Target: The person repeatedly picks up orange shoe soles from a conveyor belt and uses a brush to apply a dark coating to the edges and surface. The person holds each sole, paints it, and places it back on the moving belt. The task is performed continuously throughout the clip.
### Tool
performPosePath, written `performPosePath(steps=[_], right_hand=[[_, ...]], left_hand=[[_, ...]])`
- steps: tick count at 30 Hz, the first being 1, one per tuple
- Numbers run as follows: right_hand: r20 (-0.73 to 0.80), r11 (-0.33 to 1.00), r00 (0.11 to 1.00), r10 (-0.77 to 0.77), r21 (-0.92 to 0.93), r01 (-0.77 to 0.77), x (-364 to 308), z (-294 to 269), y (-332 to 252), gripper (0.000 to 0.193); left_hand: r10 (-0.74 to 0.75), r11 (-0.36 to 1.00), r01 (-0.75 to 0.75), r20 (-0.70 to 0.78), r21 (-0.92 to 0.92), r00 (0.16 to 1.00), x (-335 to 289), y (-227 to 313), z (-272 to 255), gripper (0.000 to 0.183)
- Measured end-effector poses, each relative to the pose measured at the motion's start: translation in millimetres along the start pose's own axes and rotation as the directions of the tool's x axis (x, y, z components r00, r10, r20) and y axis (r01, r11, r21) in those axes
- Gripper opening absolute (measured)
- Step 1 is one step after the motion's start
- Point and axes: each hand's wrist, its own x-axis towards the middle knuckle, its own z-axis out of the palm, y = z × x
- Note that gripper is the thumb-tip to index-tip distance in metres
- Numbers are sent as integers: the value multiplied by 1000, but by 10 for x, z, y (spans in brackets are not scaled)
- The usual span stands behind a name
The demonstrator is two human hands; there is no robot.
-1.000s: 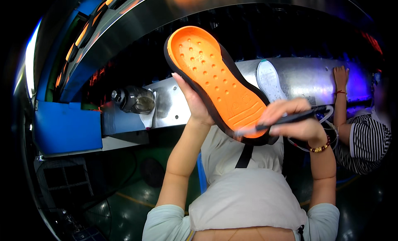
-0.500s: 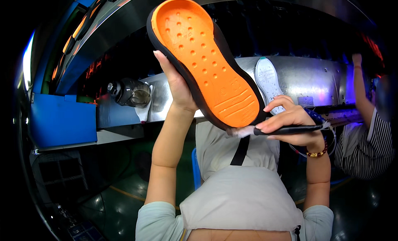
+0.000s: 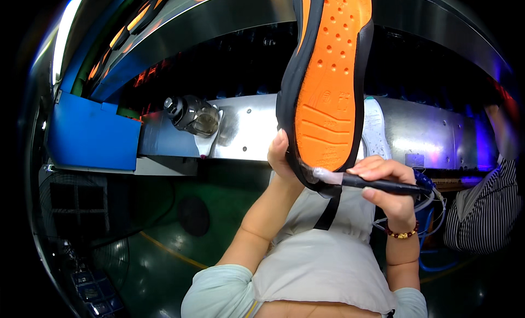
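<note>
A shoe sole (image 3: 328,113), orange inside with a raised black rim, stands nearly lengthwise in front of me, its far end cut off by the top of the picture. My left hand (image 3: 284,158) grips its near left side, thumb on the black edge and the fingers hidden beneath. In my right hand (image 3: 391,181) is a brush (image 3: 377,183) with a black handle and pale, wet-looking bristles. Its tip touches the black rim at the sole's near end. A thin clear tube runs from the handle's back end past my right wrist.
Behind the sole runs a metal ledge (image 3: 246,133). A white insole-shaped piece (image 3: 375,127) lies on it, partly covered. A dark, see-through bottle (image 3: 192,116) stands at the left beside a blue machine housing (image 3: 92,133). At the far right sits another person in striped clothing (image 3: 486,214).
The sole has turned more upright and shifted right and away. My left hand has slid to its near end. The brush tip has moved slightly right along the near rim.
</note>
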Motion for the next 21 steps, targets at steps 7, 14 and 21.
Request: performPosePath(steps=[7, 14, 21], right_hand=[[103, 944, 986, -133, -291, 158, 44, 67, -17, 17], [59, 987, 994, -92, -126, 99, 91, 25, 7, 22], [148, 966, 989, -27, -252, 65, 223, -163, -164, 22]], left_hand=[[50, 995, -65, -194, -71, 980, 77, 91, 81, 41], [52, 969, -67, -68, -236, 996, 152, 129, 178, 40], [7, 976, 8, 68, -219, 998, 212, 237, 192, 41]])
